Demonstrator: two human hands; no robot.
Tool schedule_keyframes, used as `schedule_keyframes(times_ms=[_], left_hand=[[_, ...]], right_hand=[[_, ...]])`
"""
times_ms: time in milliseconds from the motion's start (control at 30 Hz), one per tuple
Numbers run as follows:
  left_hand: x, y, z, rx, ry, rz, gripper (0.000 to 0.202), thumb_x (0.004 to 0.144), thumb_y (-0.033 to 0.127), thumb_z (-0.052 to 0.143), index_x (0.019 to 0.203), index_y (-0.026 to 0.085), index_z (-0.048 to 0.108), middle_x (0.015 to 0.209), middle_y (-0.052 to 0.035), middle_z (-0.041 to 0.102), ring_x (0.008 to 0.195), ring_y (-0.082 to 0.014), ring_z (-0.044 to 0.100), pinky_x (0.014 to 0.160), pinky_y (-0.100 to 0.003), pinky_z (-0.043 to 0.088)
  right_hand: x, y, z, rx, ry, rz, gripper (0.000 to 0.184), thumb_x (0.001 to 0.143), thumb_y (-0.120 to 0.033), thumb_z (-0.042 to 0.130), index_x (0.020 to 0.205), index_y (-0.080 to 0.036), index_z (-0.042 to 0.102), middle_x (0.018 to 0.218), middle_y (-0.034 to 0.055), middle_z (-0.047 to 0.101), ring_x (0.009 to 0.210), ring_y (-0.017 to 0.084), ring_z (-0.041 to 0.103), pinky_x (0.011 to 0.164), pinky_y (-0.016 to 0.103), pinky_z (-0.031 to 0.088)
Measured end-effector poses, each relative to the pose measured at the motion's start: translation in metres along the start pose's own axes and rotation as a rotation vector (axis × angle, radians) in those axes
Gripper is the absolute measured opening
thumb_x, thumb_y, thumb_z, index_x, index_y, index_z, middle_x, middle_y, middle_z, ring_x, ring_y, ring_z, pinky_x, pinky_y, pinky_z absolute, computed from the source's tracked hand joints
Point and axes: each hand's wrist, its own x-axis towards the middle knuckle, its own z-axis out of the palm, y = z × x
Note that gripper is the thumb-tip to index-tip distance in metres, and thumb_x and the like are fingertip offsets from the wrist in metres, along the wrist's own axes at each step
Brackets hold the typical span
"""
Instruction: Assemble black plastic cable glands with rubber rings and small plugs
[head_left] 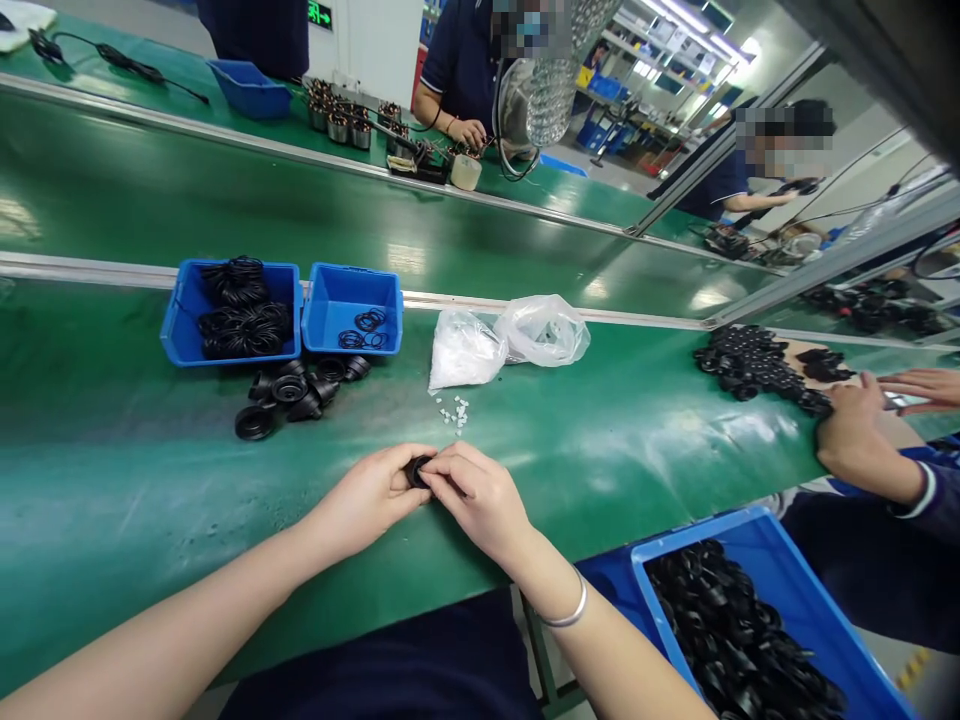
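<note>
Our fingers (450, 470) curl closely around a small black rubber part (417, 472), holding it between both hands, so only its dark edge shows. Our left hand (367, 495) and right hand (476, 500) nearly meet around it above the green belt (112, 520). A silver bangle (561, 612) circles our right wrist. Just ahead lie small white pieces (452, 413), beside a clear bag (461, 350) of similar white pieces and a second bag (544, 330). To the left, loose black parts (289, 395) sit just in front of a blue bin (174, 330) heaped with black rings (240, 310) and a second bin (352, 300) holding a few rings. A larger bin (750, 530) full of black parts stands past the belt's near edge on our right. Farther right, a co-worker's hands (851, 430) rest beside a spread of black pieces (750, 365).
</note>
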Motion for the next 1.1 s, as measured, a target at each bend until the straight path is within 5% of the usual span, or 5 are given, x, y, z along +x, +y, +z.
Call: schedule_keyframes(times_ms=[200, 433, 767, 1100], left_hand=[[0.000, -0.002, 0.000, 0.018, 0.021, 0.002, 0.038, 0.081, 0.027, 0.055, 0.118, 0.021, 0.055, 0.054, 0.0085, 0.038, 0.050, -0.0113, 0.039, 0.051, -0.021, 0.032], [0.001, -0.003, 0.000, -0.086, 0.055, -0.014, 0.039, 0.078, 0.028, 0.058, 0.116, 0.020, 0.058, 0.069, 0.0014, 0.064, 0.063, -0.0168, 0.060, 0.062, -0.026, 0.046], [0.002, -0.007, -0.006, -0.214, -0.007, -0.051, 0.047, 0.074, 0.026, 0.061, 0.119, 0.015, 0.056, 0.064, 0.0040, 0.059, 0.058, -0.0136, 0.056, 0.054, -0.023, 0.042], [0.003, -0.013, -0.001, -0.432, -0.003, -0.045, 0.050, 0.069, 0.022, 0.065, 0.117, 0.014, 0.058, 0.099, -0.0068, 0.070, 0.090, -0.0221, 0.065, 0.078, -0.032, 0.051]], right_hand=[[-0.022, 0.000, 0.007, -0.098, -0.019, -0.049, 0.034, 0.091, -0.012, 0.049, 0.124, -0.019, 0.055, 0.098, 0.0085, 0.060, 0.091, 0.016, 0.060, 0.078, 0.029, 0.053], [-0.032, -0.002, 0.011, -0.241, -0.076, -0.109, 0.059, 0.089, -0.007, 0.046, 0.145, -0.019, 0.032, 0.107, 0.0130, 0.058, 0.097, 0.021, 0.056, 0.081, 0.036, 0.053], [-0.026, -0.009, 0.007, -0.245, -0.162, -0.055, 0.059, 0.090, -0.009, 0.043, 0.146, -0.021, 0.030, 0.108, 0.0143, 0.055, 0.099, 0.022, 0.057, 0.082, 0.038, 0.055], [-0.029, -0.012, 0.008, -0.121, -0.126, 0.019, 0.057, 0.090, -0.008, 0.044, 0.144, -0.024, 0.033, 0.108, 0.0125, 0.053, 0.095, 0.019, 0.058, 0.080, 0.034, 0.055]])
